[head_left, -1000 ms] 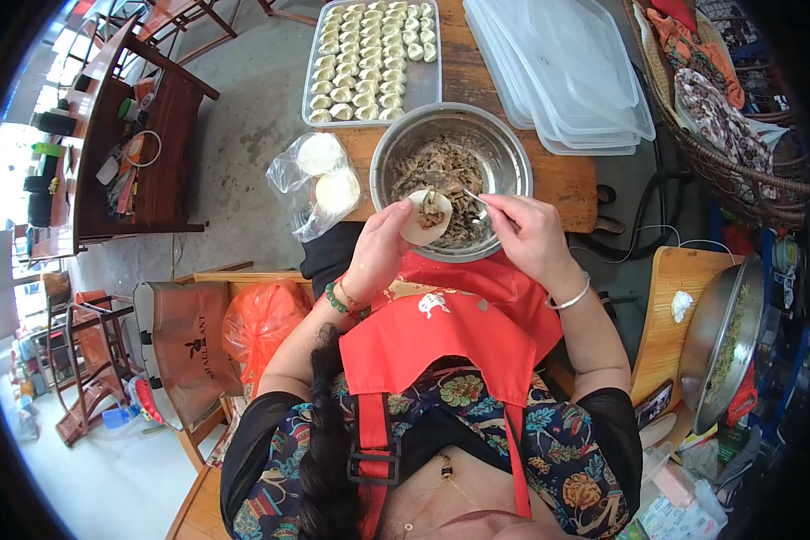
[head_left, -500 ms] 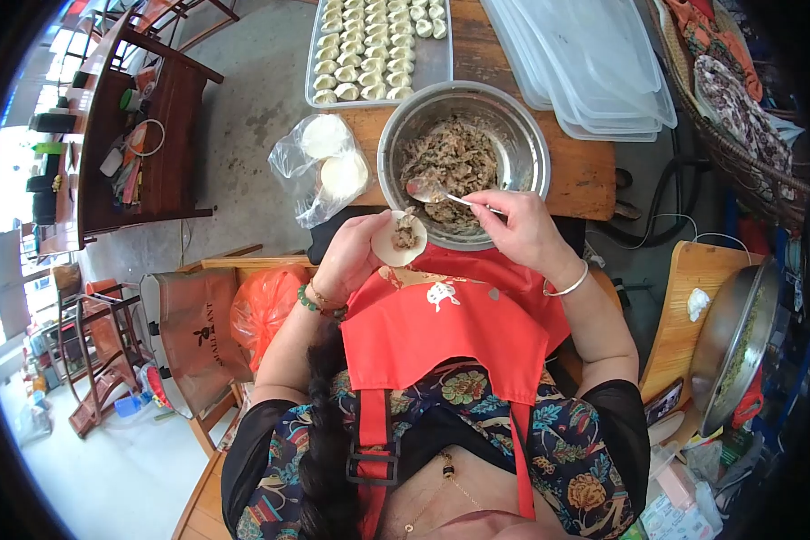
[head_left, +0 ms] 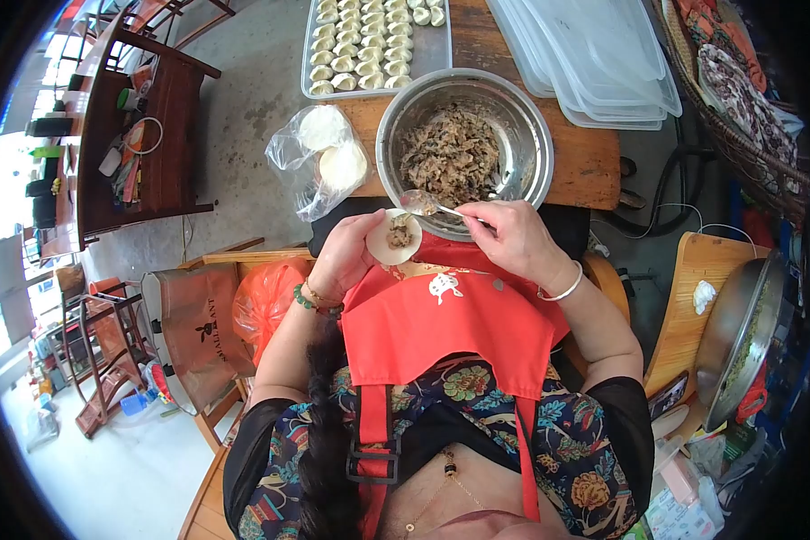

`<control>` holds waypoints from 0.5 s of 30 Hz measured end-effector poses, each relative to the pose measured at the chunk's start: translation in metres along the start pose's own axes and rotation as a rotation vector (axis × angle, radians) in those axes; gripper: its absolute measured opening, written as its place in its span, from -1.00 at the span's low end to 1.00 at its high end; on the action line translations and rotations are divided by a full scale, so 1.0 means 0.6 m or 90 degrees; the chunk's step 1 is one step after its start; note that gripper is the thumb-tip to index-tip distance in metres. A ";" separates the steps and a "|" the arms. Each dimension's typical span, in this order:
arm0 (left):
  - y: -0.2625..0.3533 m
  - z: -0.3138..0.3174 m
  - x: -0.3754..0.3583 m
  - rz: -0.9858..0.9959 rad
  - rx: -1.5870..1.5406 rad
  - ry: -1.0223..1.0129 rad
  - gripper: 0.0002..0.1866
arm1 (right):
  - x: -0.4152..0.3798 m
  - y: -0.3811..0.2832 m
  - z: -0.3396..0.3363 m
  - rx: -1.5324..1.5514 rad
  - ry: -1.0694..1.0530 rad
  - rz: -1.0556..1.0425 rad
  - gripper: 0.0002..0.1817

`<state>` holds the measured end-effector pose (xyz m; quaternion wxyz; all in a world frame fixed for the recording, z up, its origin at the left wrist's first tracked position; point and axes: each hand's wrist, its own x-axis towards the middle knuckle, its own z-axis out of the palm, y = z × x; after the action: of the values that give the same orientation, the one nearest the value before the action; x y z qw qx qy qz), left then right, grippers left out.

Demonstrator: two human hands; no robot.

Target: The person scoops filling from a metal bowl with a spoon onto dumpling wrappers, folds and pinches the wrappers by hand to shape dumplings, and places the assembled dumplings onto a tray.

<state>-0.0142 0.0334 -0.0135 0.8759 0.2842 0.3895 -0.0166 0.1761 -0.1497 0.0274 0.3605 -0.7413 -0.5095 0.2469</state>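
My left hand holds a round dough wrapper with a lump of filling on it. Between the fingers of my right hand is the handle of a metal spoon, whose bowl is close to the wrapper's upper right edge. A large steel bowl of minced filling stands just beyond both hands. To its left lies a plastic bag with stacks of round wrappers. Behind the bowl, a clear tray carries several rows of folded dumplings.
Clear plastic lids or trays are stacked at the back right of the wooden table. On the right, a metal basin rests by a wooden chair. A red plastic bag and a brown bag are at left.
The spoon and my right hand have moved slightly left and down, nearer the wrapper. My left hand has shifted slightly left. The view has shifted a little.
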 end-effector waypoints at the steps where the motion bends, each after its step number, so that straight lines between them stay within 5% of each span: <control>1: 0.001 -0.003 -0.001 0.005 0.008 -0.008 -0.64 | -0.003 0.002 0.000 0.000 0.000 0.000 -0.84; 8: 0.012 -0.010 -0.017 0.026 0.035 0.024 -0.64 | -0.012 0.013 0.008 0.001 0.025 -0.002 -0.84; 15: 0.027 -0.027 -0.020 0.207 0.054 0.119 -0.61 | -0.021 0.024 0.008 -0.041 0.038 0.021 -0.84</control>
<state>-0.0294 0.0531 -0.0058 0.8143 0.3807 0.4168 0.1352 0.1761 -0.1633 0.0129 0.3472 -0.7678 -0.4940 0.2142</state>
